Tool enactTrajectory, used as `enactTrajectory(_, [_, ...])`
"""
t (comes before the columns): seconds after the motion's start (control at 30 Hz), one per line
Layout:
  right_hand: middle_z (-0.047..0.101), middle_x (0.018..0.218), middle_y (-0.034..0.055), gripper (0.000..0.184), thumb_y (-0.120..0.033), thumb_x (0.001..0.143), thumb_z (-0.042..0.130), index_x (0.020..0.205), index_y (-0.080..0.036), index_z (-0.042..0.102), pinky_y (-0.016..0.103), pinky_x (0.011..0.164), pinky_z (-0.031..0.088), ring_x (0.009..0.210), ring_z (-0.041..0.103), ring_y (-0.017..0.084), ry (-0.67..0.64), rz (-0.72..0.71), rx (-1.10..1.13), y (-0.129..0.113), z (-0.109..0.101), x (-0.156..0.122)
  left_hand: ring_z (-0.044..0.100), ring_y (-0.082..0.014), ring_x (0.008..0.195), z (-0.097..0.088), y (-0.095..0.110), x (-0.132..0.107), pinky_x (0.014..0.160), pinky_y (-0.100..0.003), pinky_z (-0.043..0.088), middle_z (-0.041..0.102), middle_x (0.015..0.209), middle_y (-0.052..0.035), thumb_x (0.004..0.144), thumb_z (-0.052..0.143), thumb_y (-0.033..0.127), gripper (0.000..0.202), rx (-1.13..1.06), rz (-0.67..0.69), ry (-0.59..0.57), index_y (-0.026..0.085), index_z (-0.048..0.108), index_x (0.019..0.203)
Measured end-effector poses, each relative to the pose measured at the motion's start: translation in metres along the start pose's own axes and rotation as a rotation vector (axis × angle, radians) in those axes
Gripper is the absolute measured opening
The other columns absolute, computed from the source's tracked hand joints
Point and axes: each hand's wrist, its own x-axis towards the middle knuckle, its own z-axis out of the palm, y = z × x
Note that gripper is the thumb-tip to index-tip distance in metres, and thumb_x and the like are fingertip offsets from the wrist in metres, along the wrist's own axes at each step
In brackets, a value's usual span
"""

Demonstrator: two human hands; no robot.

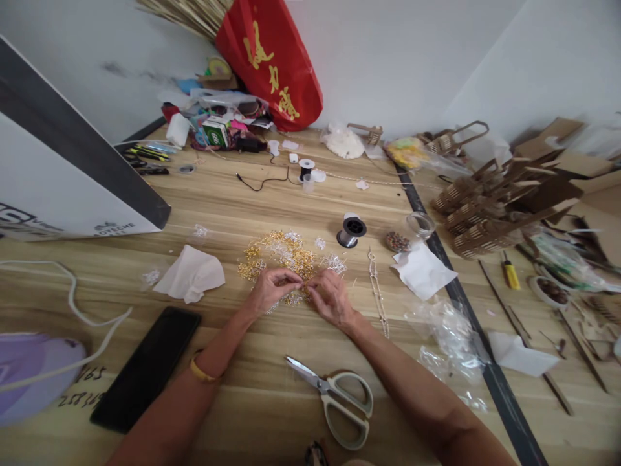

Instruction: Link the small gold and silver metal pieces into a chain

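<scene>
My left hand (272,289) and my right hand (330,296) meet fingertip to fingertip over a spread pile of small gold and silver beads (281,249). Both are pinched closed; whatever sits between the fingertips is too small to make out. Just right of the pile lie short silver pins (334,263). A beaded chain (375,291) stretches along the table beside my right hand. Below my hands, scissors (334,398) with pale handles rest slightly open. Behind the pile stands a spool of thin wire (351,231).
On the left are a black phone (145,369), a crumpled paper (191,273) and a large white box (72,168). To the right lie white paper (424,268), a cup of dark beads (398,242), clear plastic bags (451,330) and small woven baskets (475,207). A red bag (272,65) stands behind.
</scene>
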Motion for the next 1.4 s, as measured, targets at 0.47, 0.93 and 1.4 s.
enactTrajectory(0.47, [0.064, 0.083, 0.0052, 0.010, -0.014, 0.089, 0.055, 0.097, -0.020, 0.056, 0.035, 0.071, 0.047, 0.077, 0.057, 0.018, 0.026, -0.086, -0.021, 0.0004, 0.0009, 0.0007, 0.065, -0.0145, 0.067, -0.0007, 0.0006, -0.0006, 0.065, -0.024, 0.050, 0.073, 0.073, -0.0058, 0.070, 0.076, 0.028, 0.017, 0.015, 0.017, -0.012, 0.013, 0.073, 0.075])
enactTrajectory(0.93, [0.064, 0.082, 0.0049, 0.008, -0.015, 0.089, 0.055, 0.095, -0.021, 0.056, 0.034, 0.070, 0.047, 0.075, 0.056, 0.017, 0.015, -0.091, -0.042, 0.0008, 0.0016, 0.0020, 0.063, -0.0134, 0.067, -0.0018, -0.0040, -0.0007, 0.064, -0.023, 0.047, 0.072, 0.073, -0.0055, 0.072, 0.073, 0.022, 0.010, 0.052, 0.043, -0.017, 0.013, 0.074, 0.076])
enactTrajectory(1.4, [0.064, 0.082, 0.0049, 0.007, -0.016, 0.090, 0.054, 0.095, -0.021, 0.056, 0.035, 0.072, 0.047, 0.075, 0.056, 0.018, -0.003, -0.070, -0.036, 0.0012, 0.0012, 0.0023, 0.064, -0.0142, 0.068, -0.0023, -0.0050, -0.0002, 0.064, -0.024, 0.048, 0.072, 0.073, -0.0057, 0.072, 0.074, 0.023, 0.010, 0.073, 0.083, -0.018, 0.014, 0.074, 0.075])
